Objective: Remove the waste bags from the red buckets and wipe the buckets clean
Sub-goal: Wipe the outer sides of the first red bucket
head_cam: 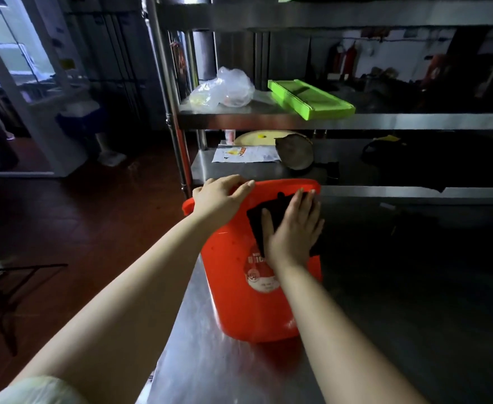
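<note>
Head view, left hand [219,198] fingers flat on red bucket [230,301] rim, right hand [295,231] flat on cloth [264,211], table [210,368] edge left.

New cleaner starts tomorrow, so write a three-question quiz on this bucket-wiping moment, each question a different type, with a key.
1. Fill in: on the shelf, the green tray lies to the ___ of the clear plastic bag.
2. True or false: the right hand presses a dark cloth flat against the red bucket's outer wall.
3. The left hand rests on: A the bucket's rim; B the green tray; C the plastic bag.
Key: 1 right; 2 true; 3 A.
</note>
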`<state>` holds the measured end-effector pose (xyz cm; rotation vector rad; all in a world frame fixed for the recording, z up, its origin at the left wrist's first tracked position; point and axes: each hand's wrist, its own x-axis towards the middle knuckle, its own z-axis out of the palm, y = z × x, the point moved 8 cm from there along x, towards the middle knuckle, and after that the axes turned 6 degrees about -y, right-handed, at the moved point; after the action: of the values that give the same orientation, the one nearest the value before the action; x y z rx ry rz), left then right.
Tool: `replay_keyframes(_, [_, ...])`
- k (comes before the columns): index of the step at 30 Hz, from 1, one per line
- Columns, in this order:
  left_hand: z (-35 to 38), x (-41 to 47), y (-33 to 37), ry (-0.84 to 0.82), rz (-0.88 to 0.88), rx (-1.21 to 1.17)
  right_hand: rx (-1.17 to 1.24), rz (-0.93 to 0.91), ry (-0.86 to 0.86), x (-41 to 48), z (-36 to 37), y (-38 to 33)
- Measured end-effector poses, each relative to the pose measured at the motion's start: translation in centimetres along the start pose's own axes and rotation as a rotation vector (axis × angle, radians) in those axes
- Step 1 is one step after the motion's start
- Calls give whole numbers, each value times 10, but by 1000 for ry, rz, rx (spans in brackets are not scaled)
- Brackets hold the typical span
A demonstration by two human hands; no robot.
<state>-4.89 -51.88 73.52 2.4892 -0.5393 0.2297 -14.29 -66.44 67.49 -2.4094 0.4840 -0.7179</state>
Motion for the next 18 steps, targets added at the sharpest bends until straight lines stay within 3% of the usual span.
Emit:
replay_keyframes(4, [1, 20, -20, -31, -12, -25, -76, -131, 0, -33, 17, 13])
replay_keyframes(10, [3, 35, -39, -61, -68, -117, -59, 25, -80, -135, 35, 92])
replay_keyframes(13, [2, 29, -22, -82, -56, -180, -26, 76, -22, -115, 29, 79])
replay_keyframes(18, [0, 15, -17, -124, -65, -319, 155, -6, 166, -14, -10, 18])
